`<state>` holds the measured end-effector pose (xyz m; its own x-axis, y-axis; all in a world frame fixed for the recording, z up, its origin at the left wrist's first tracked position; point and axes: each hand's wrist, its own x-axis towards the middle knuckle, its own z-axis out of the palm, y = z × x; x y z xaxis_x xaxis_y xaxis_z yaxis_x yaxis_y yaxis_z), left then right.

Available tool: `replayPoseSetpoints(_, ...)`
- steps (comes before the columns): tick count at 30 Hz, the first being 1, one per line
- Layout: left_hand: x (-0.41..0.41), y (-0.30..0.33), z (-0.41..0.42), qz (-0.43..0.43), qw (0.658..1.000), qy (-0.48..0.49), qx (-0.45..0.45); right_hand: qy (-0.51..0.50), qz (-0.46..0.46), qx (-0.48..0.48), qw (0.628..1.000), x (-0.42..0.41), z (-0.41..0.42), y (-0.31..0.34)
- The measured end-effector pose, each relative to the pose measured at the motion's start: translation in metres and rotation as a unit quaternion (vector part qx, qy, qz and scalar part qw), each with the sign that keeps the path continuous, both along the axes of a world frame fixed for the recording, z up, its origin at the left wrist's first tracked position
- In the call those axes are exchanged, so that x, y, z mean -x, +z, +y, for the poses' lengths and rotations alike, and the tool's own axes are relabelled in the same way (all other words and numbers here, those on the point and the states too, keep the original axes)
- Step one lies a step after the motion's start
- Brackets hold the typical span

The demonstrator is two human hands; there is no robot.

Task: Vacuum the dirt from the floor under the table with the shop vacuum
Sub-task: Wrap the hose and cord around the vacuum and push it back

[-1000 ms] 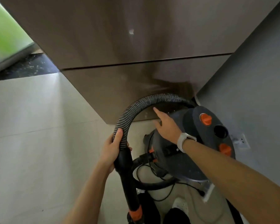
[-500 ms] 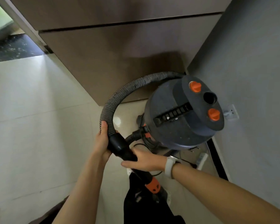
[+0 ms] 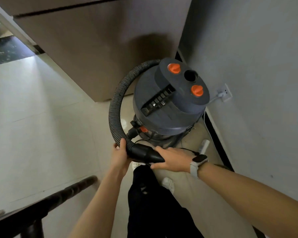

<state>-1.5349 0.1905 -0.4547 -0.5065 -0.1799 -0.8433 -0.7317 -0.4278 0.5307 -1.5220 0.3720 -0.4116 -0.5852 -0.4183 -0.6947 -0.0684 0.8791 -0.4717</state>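
A dark grey shop vacuum [image 3: 169, 103] with two orange knobs on its lid stands on the tiled floor in a corner. Its ribbed hose [image 3: 116, 103] loops out to the left and down to a black handle piece [image 3: 144, 154]. My left hand [image 3: 120, 156] grips the hose where it meets the handle. My right hand [image 3: 172, 159] grips the handle's other end, and there is a watch on that wrist. The wand past my right hand is hidden.
A brown cabinet [image 3: 96, 45] stands behind the vacuum and a grey wall [image 3: 256, 83] runs along the right, with a socket [image 3: 225, 93] and plugged cord. A dark wooden chair part [image 3: 41, 208] sits at lower left. My legs and shoes are below my hands.
The view has dropped and shifted left. My right hand left the vacuum lid, came down and took hold of the handle. The handle now lies more level between both hands.
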Motion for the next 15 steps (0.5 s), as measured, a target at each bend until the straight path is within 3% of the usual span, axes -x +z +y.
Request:
replayPoseSetpoints(3,-0.006,-0.009,0.021,-0.004,0.994,-0.099,0.042,-0.01,0.012,-0.047,0.999,-0.008,0.039,-0.011)
replayPoseSetpoints(5,0.0,-0.016,0.03,0.042,0.969,-0.208,0.129,-0.032,0.007,-0.055,0.998,-0.009,0.064,-0.018)
replayPoseSetpoints(8,0.022,-0.022,0.041,0.113,0.853,-0.405,0.309,-0.056,0.014,-0.06,0.997,-0.001,0.097,-0.02)
replayPoseSetpoints(10,0.033,-0.019,0.043,0.11,0.769,-0.507,0.373,-0.062,0.027,-0.07,0.995,0.007,0.111,-0.017)
replayPoseSetpoints(13,0.053,-0.018,0.05,0.111,0.661,-0.592,0.447,-0.07,0.024,-0.084,0.994,0.018,0.129,-0.018)
replayPoseSetpoints(15,0.063,-0.026,0.048,0.112,0.611,-0.62,0.479,-0.049,0.025,-0.083,0.995,0.026,0.128,-0.023)
